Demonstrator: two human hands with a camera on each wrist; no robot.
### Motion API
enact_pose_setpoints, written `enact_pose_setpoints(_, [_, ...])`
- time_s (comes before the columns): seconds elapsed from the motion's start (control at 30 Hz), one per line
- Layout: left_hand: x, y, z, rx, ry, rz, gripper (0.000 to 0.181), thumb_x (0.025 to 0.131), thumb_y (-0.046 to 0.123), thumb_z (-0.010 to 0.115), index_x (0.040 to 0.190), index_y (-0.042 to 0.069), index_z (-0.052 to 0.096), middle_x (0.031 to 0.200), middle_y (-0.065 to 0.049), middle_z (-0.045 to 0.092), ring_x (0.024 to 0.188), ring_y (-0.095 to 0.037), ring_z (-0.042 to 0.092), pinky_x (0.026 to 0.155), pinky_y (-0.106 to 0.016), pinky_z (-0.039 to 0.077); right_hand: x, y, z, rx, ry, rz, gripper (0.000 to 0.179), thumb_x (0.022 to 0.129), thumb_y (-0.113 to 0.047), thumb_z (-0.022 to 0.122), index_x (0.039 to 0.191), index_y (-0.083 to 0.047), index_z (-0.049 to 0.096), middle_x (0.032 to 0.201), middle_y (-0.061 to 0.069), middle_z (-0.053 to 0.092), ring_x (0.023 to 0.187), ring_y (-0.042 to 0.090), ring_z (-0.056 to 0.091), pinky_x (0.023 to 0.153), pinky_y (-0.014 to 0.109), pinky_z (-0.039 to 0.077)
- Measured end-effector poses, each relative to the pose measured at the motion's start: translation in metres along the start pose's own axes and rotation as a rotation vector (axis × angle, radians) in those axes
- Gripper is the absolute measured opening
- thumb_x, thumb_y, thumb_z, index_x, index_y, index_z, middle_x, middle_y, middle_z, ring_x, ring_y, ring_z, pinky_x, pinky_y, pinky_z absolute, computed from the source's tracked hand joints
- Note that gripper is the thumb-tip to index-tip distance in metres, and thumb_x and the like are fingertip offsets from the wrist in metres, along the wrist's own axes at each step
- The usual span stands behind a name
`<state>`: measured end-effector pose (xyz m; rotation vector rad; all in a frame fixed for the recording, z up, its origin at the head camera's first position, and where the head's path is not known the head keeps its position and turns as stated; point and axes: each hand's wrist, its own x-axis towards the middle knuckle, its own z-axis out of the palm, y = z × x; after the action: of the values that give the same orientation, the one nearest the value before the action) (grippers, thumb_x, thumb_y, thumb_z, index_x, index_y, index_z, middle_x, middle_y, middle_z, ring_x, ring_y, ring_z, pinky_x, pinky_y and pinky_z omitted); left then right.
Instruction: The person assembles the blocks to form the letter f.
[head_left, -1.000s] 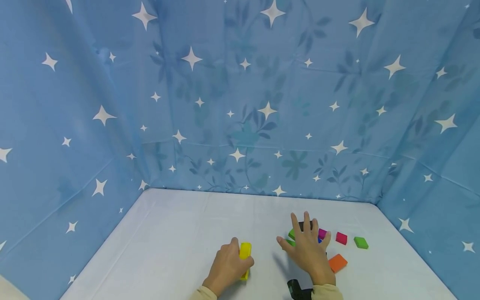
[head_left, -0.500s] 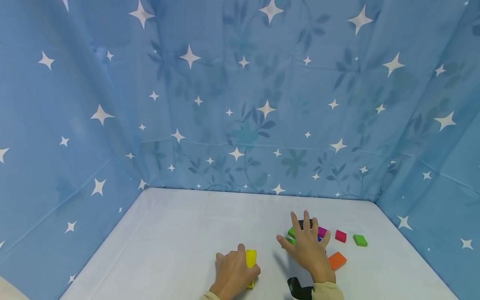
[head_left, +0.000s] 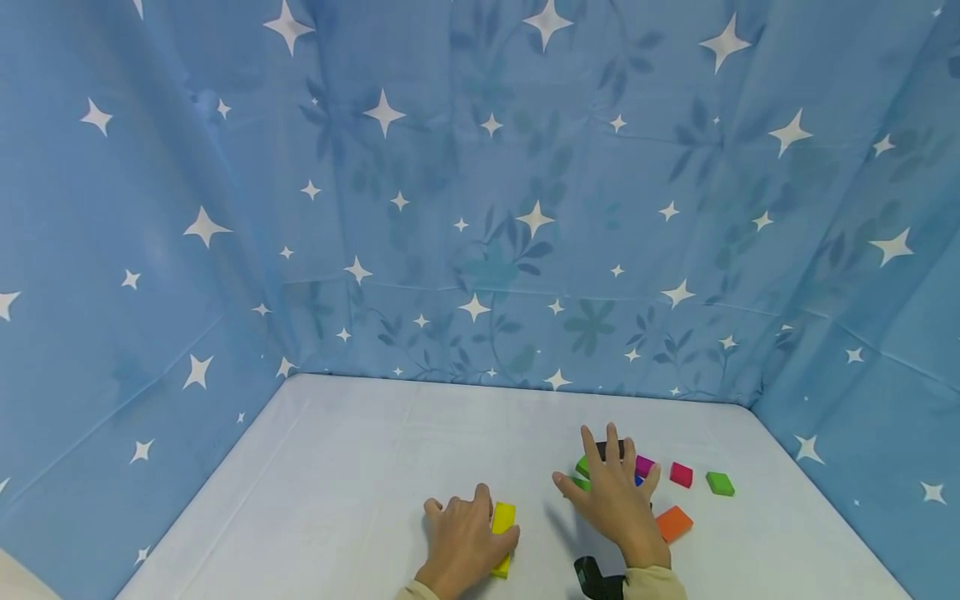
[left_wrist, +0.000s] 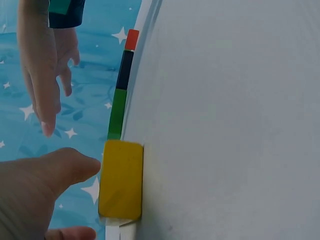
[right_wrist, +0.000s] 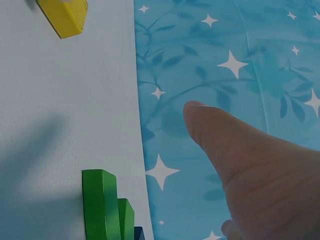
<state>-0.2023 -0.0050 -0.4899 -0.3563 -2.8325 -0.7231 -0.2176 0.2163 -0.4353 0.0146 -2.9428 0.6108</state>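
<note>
A yellow block (head_left: 504, 518) lies on the white table, beside the thumb of my left hand (head_left: 461, 537). In the left wrist view a narrow gap shows between that thumb and the yellow block (left_wrist: 121, 185); the fingers are spread and loosely bent. My right hand (head_left: 617, 504) hovers with fingers spread wide, holding nothing. Beneath and around it are green blocks (head_left: 581, 484), a black block (head_left: 611, 450), a magenta block (head_left: 645, 465) and a blue one, partly covered by the hand. In the right wrist view, green blocks (right_wrist: 95, 200) stand out below the thumb.
Right of the right hand lie an orange block (head_left: 674, 523), a red block (head_left: 681, 475) and a green block (head_left: 721, 483). Blue star-patterned curtains (head_left: 480, 208) enclose the white table (head_left: 337, 467) at the back and sides. A black device (head_left: 596, 577) sits at the right wrist.
My left hand and the yellow block have shifted right and nearer to me; the left fingers now spread more. The right hand has stayed in place.
</note>
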Motion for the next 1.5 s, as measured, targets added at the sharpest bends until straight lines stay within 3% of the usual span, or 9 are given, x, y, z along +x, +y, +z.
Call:
enact_pose_setpoints(0.17, [0.002, 0.000, -0.003, 0.001, 0.002, -0.008, 0.040, 0.084, 0.045, 0.082, 0.105, 0.016, 0.064, 0.070, 0.005, 0.055, 0.077, -0.025, 0.053, 0.089, -0.069, 0.032, 0.000, 0.001, 0.001, -0.003, 0.000, 0.003, 0.092, 0.098, -0.049, 0.074, 0.166, -0.001, 0.034, 0.169, 0.040, 0.012, 0.150, 0.068, 0.010, 0.104, 0.091, -0.007])
enact_pose_setpoints(0.37, [0.004, -0.003, -0.007, -0.024, -0.037, 0.014, 0.053, 0.084, 0.047, 0.082, 0.123, 0.015, 0.067, 0.100, -0.008, 0.069, 0.095, -0.034, 0.058, 0.093, -0.074, 0.031, 0.001, -0.001, 0.002, 0.005, -0.013, 0.018, 0.094, 0.097, -0.050, 0.074, 0.166, -0.002, 0.033, 0.170, 0.038, 0.010, 0.151, 0.067, 0.008, 0.105, 0.090, -0.008])
enact_pose_setpoints(0.47, [0.006, -0.011, -0.014, -0.071, -0.119, 0.076, 0.060, 0.085, 0.049, 0.082, 0.132, 0.015, 0.065, 0.118, -0.009, 0.069, 0.107, -0.036, 0.059, 0.101, -0.080, 0.027, 0.001, -0.002, 0.002, -0.001, -0.010, 0.015, 0.094, 0.097, -0.050, 0.074, 0.166, -0.002, 0.034, 0.170, 0.038, 0.010, 0.151, 0.067, 0.009, 0.105, 0.090, -0.006])
enact_pose_setpoints(0.67, [0.013, -0.032, -0.029, -0.207, -0.398, 0.178, 0.078, 0.084, 0.056, 0.084, 0.150, 0.024, 0.057, 0.158, -0.002, 0.052, 0.142, -0.040, 0.045, 0.112, -0.084, 0.014, 0.001, -0.003, 0.002, -0.006, -0.006, 0.007, 0.092, 0.097, -0.050, 0.074, 0.166, -0.003, 0.035, 0.170, 0.038, 0.012, 0.150, 0.066, 0.012, 0.106, 0.090, -0.003])
enact_pose_setpoints(0.77, [0.013, -0.039, -0.033, -0.236, -0.480, 0.213, 0.083, 0.083, 0.056, 0.085, 0.154, 0.026, 0.053, 0.164, 0.003, 0.046, 0.150, -0.044, 0.036, 0.115, -0.082, 0.011, 0.000, -0.002, 0.001, -0.002, -0.006, 0.006, 0.092, 0.097, -0.050, 0.074, 0.166, -0.003, 0.035, 0.170, 0.038, 0.012, 0.150, 0.066, 0.012, 0.106, 0.090, -0.003])
enact_pose_setpoints(0.87, [0.013, -0.044, -0.034, -0.240, -0.516, 0.250, 0.086, 0.082, 0.054, 0.087, 0.156, 0.026, 0.053, 0.162, 0.009, 0.048, 0.153, -0.047, 0.031, 0.116, -0.080, 0.009, 0.000, -0.001, 0.001, 0.003, -0.012, 0.008, 0.092, 0.097, -0.050, 0.074, 0.166, -0.003, 0.034, 0.170, 0.038, 0.011, 0.150, 0.066, 0.012, 0.106, 0.090, -0.005])
enact_pose_setpoints(1.17, [0.013, -0.048, -0.032, -0.235, -0.539, 0.243, 0.078, 0.077, 0.047, 0.092, 0.147, 0.036, 0.058, 0.151, 0.018, 0.053, 0.153, -0.042, 0.031, 0.119, -0.077, 0.006, -0.001, 0.005, -0.003, 0.024, -0.028, 0.021, 0.094, 0.099, -0.052, 0.072, 0.167, -0.001, 0.031, 0.170, 0.039, 0.010, 0.150, 0.066, 0.011, 0.106, 0.090, -0.005])
enact_pose_setpoints(1.5, [0.010, -0.046, -0.028, -0.241, -0.455, 0.280, 0.076, 0.078, 0.057, 0.089, 0.143, 0.034, 0.059, 0.148, 0.018, 0.055, 0.150, -0.046, 0.034, 0.116, -0.081, 0.006, 0.001, 0.013, -0.009, 0.074, -0.044, 0.036, 0.095, 0.100, -0.053, 0.069, 0.168, 0.000, 0.028, 0.170, 0.039, 0.006, 0.151, 0.067, 0.005, 0.106, 0.089, -0.008])
